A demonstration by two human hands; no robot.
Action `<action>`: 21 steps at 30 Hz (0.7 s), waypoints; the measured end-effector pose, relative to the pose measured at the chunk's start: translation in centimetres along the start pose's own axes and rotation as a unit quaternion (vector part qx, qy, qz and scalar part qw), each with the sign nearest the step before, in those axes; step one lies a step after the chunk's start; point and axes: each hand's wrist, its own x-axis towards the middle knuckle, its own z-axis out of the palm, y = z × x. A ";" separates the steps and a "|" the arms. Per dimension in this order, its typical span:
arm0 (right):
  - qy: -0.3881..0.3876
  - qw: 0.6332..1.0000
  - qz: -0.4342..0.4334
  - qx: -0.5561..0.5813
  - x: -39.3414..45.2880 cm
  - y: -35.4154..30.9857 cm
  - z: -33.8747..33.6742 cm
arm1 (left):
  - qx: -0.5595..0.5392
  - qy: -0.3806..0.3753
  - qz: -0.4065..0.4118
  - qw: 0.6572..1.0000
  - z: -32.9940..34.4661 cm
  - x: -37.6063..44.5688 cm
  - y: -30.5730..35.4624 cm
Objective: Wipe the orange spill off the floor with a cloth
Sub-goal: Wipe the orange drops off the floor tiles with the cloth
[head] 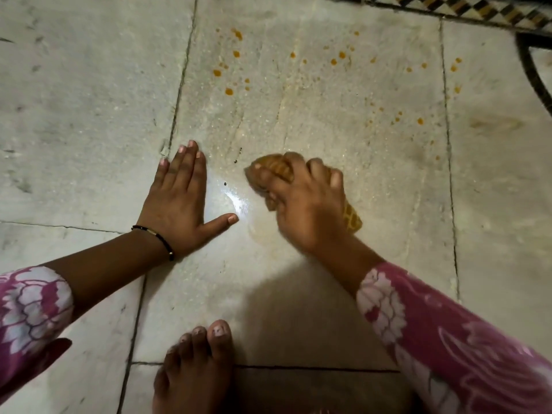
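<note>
Head view: two hands, one cloth. Left hand (179, 201) lies flat, fingers straight, on the floor (89, 100). Right hand (304, 201) grips the cloth (276, 168). Orange spill (229, 91) drops scatter at 12 o'clock, uncounted.

Open floor (313, 115) ahead toward the orange drops (229, 91), nothing standing between. Blocked on the left by the left hand (176, 201) pressed flat, near by a bare foot (191, 369), far right by a dark curved edge (530, 70).
</note>
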 end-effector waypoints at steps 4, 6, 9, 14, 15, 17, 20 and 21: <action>0.018 0.996 0.091 0.009 0.8 7.1 -1.5 | -0.007 0.001 -0.002 1.000 0.0 0.0 0.0; 0.022 0.992 0.126 -0.002 -2.2 9.2 -1.9 | -0.005 0.001 -0.004 1.000 0.0 -0.1 0.1; -0.003 0.988 0.148 -0.035 -7.6 7.9 -0.9 | -0.012 0.002 -0.005 1.000 0.1 -0.1 0.1; 0.007 0.999 0.033 -0.035 -7.7 -0.8 1.2 | -0.010 0.001 -0.006 1.000 0.2 0.0 -0.2; 0.014 1.000 0.007 -0.023 -5.6 -1.6 1.2 | -0.011 0.001 -0.006 1.000 0.2 0.0 -0.2; 0.017 1.000 -0.015 0.001 -0.7 -1.4 0.8 | -0.017 -0.001 -0.003 1.000 0.0 0.1 -0.1; -0.005 1.000 -0.010 -0.004 4.2 2.2 0.0 | -0.020 -0.003 -0.008 1.000 -0.1 0.1 -0.2; -0.001 1.000 0.001 -0.008 4.5 3.8 -0.4 | -0.019 0.000 -0.007 1.000 -0.1 0.1 -0.2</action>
